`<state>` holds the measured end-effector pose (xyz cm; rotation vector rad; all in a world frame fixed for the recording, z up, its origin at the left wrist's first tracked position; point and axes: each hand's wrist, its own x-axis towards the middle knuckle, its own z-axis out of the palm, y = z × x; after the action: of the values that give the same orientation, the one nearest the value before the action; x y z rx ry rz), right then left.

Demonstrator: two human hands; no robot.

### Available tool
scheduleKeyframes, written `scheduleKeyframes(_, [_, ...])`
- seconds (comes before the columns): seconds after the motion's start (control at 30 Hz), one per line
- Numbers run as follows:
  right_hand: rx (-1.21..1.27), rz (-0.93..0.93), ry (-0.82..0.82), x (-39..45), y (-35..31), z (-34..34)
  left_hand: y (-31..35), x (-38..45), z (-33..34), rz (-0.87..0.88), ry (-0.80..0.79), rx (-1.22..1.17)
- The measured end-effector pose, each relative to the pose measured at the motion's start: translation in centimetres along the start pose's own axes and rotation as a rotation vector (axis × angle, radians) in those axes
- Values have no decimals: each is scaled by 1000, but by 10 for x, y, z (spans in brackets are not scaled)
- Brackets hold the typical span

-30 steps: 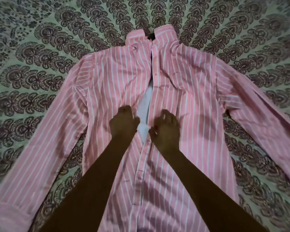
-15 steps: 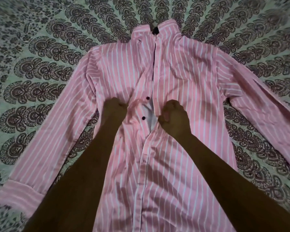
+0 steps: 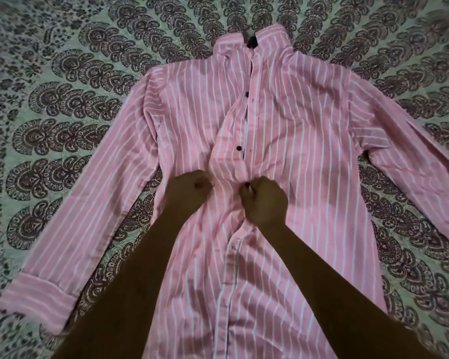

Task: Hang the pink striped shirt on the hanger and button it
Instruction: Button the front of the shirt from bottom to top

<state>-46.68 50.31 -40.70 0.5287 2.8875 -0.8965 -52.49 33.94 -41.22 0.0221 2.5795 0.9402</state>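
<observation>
Pink striped shirt (image 3: 309, 141) flat on patterned bedspread (image 3: 62, 104), left hand (image 3: 188, 189) bunching left placket, right hand (image 3: 266, 200) pinching dark button (image 3: 247, 184).

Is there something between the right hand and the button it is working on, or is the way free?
Nothing visible blocks it. The right hand already pinches the placket of the pink striped shirt at the dark button; the left hand grips the opposite front edge.

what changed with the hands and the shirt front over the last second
The gap showing white between the front edges has closed at mid-chest. Both hands went from resting on the fabric to gripping: the right hand now pinches a dark button, and the left hand holds the placket beside it. The pink striped shirt stays flat on the patterned bedspread.
</observation>
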Motion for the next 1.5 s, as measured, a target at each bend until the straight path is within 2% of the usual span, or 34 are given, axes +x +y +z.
scheduleKeyframes(0.07, [-120,-87,-124,-15,16,2,1,-2,-2,67,2,89])
scheduleKeyframes(0.13, [-23,-169,-212,-31,29,6,1,-3,-3,98,9,162])
scheduleKeyframes(0.23, [380,-77,-106,-53,38,0,5,-15,-5,118,53,251])
scheduleKeyframes(0.3, [416,-50,-56,-72,47,-1,7,-37,-3,119,102,192])
scheduleKeyframes(0.4, [180,-220,-132,-107,61,3,1,-90,11,148,-65,40])
scheduleKeyframes(0.47, [-13,-313,-160,-130,64,5,-16,-120,29,149,-171,32])
scheduleKeyframes(0.57, [-135,-408,-245,-168,64,7,-42,-154,52,133,-122,97])
scheduleKeyframes(0.73, [-384,-662,-498,-222,81,15,-53,-186,59,332,-97,177])
scheduleKeyframes(0.83, [-461,-738,-485,-235,88,9,-70,-198,56,453,-137,260])
scheduleKeyframes(0.93, [-343,-700,-359,-232,85,4,-85,-213,53,523,-191,312])
scheduleKeyframes(1.0, [-31,-571,-341,-230,81,-2,-84,-223,51,562,-180,329])
scheduleKeyframes(1.03, [190,-455,-346,-230,78,-7,-82,-227,50,552,-179,323])
scheduleKeyframes(1.1, [735,-80,-387,-231,68,-22,-75,-235,51,495,-189,335])
scheduleKeyframes(1.17, [1076,192,-352,-233,64,-36,-66,-243,56,428,-222,382])
scheduleKeyframes(1.27, [1115,284,-317,-234,69,-42,-58,-253,69,388,-252,494])
scheduleKeyframes(1.37, [1047,237,-381,-239,74,-42,-55,-260,73,396,-122,473])
scheduleKeyframes(1.43, [848,84,-405,-241,76,-43,-57,-265,66,393,-63,426])
scheduleKeyframes(1.5, [465,-231,-423,-242,81,-40,-69,-272,54,441,-39,485])
